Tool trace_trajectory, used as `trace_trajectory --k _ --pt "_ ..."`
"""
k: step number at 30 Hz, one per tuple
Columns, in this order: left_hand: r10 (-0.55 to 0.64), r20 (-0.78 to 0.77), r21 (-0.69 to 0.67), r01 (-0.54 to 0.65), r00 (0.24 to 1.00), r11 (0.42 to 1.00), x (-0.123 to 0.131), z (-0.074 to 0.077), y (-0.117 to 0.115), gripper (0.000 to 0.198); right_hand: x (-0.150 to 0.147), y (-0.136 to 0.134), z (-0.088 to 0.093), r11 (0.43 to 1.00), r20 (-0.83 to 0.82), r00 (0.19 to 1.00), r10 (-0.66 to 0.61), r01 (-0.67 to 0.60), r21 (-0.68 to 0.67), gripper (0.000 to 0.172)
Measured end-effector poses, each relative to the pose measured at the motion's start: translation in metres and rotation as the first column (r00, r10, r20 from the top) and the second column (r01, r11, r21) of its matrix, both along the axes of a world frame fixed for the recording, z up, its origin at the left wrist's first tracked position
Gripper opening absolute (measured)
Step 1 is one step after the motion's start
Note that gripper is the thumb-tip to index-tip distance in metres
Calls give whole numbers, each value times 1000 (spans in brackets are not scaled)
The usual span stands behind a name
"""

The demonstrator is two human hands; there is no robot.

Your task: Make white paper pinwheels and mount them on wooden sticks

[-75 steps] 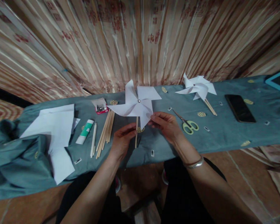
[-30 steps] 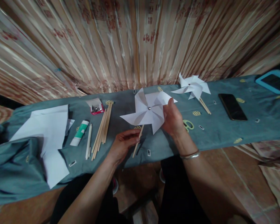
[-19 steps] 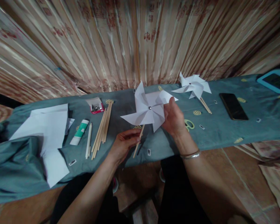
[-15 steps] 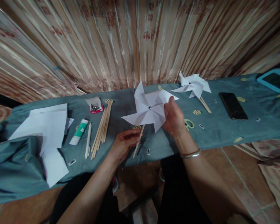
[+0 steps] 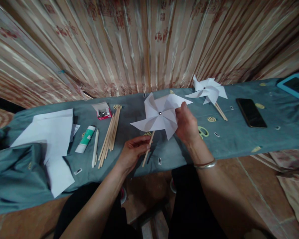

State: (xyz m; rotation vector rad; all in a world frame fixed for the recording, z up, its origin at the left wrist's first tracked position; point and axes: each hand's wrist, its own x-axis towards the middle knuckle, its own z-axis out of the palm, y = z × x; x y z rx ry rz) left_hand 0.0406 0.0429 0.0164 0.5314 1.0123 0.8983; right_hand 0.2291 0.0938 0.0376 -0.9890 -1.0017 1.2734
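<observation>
A white paper pinwheel (image 5: pixel 161 114) with a shiny pin at its centre is held upright over the table, facing me. My left hand (image 5: pixel 133 151) pinches its wooden stick (image 5: pixel 148 151) below the blades. On the right side, my right hand (image 5: pixel 186 124) grips the edge of a blade with the thumb up; its other fingers are hidden behind the paper. A silver bracelet circles the right wrist. Farther back to the right lies a second white pinwheel (image 5: pixel 209 90) on wooden sticks.
Left of the hands lie several wooden sticks (image 5: pixel 111 136), a white pen (image 5: pixel 95 148), a glue tube (image 5: pixel 85 139), paper sheets (image 5: pixel 56 134) and a small box of pins (image 5: pixel 104 112). To the right are green-handled scissors (image 5: pixel 203 132), a black phone (image 5: pixel 251 113) and a blue-framed tablet (image 5: pixel 295 84). A curtain (image 5: pixel 139 46) hangs behind.
Both hands keep their hold on the pinwheel, whose blades have turned or tilted very slightly. The whole view has shifted a little.
</observation>
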Motion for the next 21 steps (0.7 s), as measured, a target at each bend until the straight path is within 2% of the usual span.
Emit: trace_trajectory --k 6,8,11,16,21 --pt "-41 -16 22 41 999 999 -2 4 2 36 8 0 8 1000 218 976 -27 23 21 88" --pt "-52 -35 43 53 998 998 -4 4 3 34 14 1 9 998 230 971 -62 59 22 89" --pt "-74 -79 99 82 994 992 -9 4 3 32 27 2 9 997 169 982 -81 82 -1 82" --pt "-131 -133 118 147 982 982 -16 1 -1 30 51 0 12 999 141 990 -29 32 -22 67" --pt "-216 -153 134 237 964 962 -18 -1 -4 23 59 -3 12 995 125 992 16 -3 -98 60"
